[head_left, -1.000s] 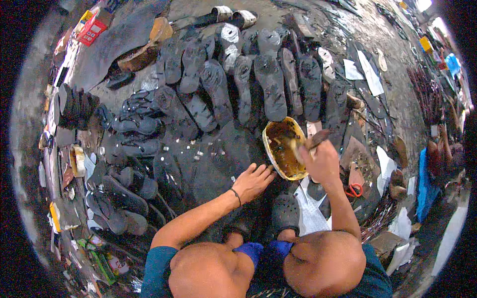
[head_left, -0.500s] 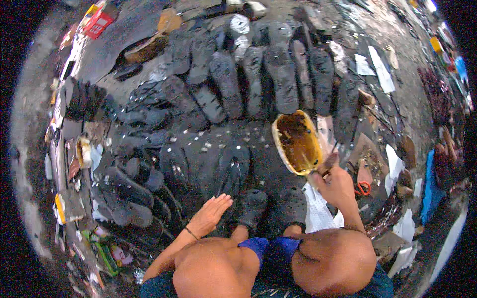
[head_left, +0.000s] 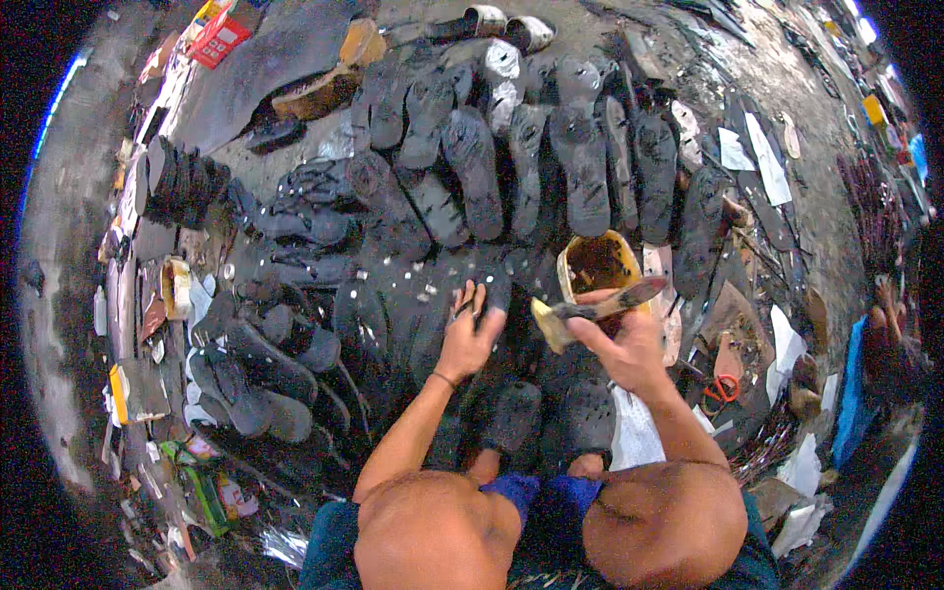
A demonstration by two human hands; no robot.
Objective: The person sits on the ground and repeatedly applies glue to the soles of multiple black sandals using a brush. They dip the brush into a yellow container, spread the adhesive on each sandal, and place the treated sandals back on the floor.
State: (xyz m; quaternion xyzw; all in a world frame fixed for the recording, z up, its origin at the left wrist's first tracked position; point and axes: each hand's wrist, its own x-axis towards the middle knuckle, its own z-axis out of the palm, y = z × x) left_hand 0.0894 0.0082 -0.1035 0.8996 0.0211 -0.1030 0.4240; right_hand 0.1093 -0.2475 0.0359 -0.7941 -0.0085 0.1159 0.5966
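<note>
Glue brushed onto a black sole on the floor

The sole [head_left: 482, 295] is pinned by the left hand [head_left: 468, 339], fingers spread; the brush [head_left: 590, 307], clamped in the right hand [head_left: 619, 349] beside the yellow tub [head_left: 575, 270], is best drawn evenly.

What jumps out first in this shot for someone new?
The row of dark shoe soles fanned across the ground at the top, with more black sandals piled on the left. At centre, the right hand holds a glue-smeared brush just in front of a yellow glue tin, while the left hand presses flat on a dark sole.
</note>
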